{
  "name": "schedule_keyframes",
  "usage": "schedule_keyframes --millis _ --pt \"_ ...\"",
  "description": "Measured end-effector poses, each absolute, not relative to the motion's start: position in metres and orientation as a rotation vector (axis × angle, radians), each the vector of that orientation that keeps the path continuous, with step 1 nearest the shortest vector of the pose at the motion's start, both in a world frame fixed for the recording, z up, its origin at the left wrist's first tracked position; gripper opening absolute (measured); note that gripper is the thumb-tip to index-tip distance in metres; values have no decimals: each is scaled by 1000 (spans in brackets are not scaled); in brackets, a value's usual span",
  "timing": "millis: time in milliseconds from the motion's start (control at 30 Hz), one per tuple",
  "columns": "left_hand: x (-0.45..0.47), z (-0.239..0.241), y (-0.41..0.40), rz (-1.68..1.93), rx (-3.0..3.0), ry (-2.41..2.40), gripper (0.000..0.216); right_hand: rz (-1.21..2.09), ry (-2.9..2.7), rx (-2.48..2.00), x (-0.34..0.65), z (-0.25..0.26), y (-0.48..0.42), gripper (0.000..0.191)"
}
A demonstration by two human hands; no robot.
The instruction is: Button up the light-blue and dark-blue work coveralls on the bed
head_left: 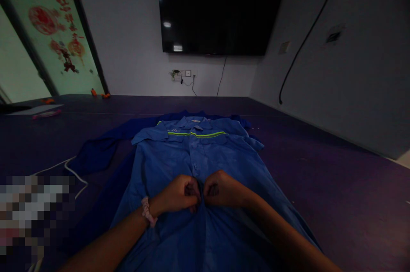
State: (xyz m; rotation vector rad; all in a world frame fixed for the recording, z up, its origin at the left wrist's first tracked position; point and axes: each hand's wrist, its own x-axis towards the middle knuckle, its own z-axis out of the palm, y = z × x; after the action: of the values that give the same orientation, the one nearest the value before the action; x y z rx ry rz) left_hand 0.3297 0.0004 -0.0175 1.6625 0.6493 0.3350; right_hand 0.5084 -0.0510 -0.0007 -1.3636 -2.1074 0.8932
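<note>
A blue short-sleeved work shirt (173, 154) with a yellow-green stripe lies face up, its collar at the far end. Both hands meet at its front opening, below a fastened-looking button (196, 167). My left hand (182, 193), with a pink scrunchie (147, 211) on the wrist, is closed on the left edge of the placket. Right across from it, my right hand (221, 189) pinches the other edge. The fingertips nearly touch, and whatever button lies between them is hidden. Under the shirt spreads a darker blue long-sleeved garment (96, 152).
White cable (75, 172) runs over the purple floor (320, 169) at the left, near a pixelated patch. A pink item (46, 114) and small orange objects (105, 95) lie farther back. A large dark television (221, 7) hangs on the wall, with sockets (184, 73) below.
</note>
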Motion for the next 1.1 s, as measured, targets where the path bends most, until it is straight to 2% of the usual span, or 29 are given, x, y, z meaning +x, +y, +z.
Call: schedule_keyframes --millis 200,367,767,1100 --pt "332 -13 -1 293 1689 655 34 852 -2107 -1388 508 -6 -50 7" --pt "332 -15 2 285 1763 708 43 829 -2114 -1382 507 -9 -49 8" --pt "325 -6 2 28 1937 790 44 777 -2212 -1410 506 -11 -50 11" --pt "323 -9 2 17 1937 820 32 637 -2313 -1419 503 -13 -49 10"
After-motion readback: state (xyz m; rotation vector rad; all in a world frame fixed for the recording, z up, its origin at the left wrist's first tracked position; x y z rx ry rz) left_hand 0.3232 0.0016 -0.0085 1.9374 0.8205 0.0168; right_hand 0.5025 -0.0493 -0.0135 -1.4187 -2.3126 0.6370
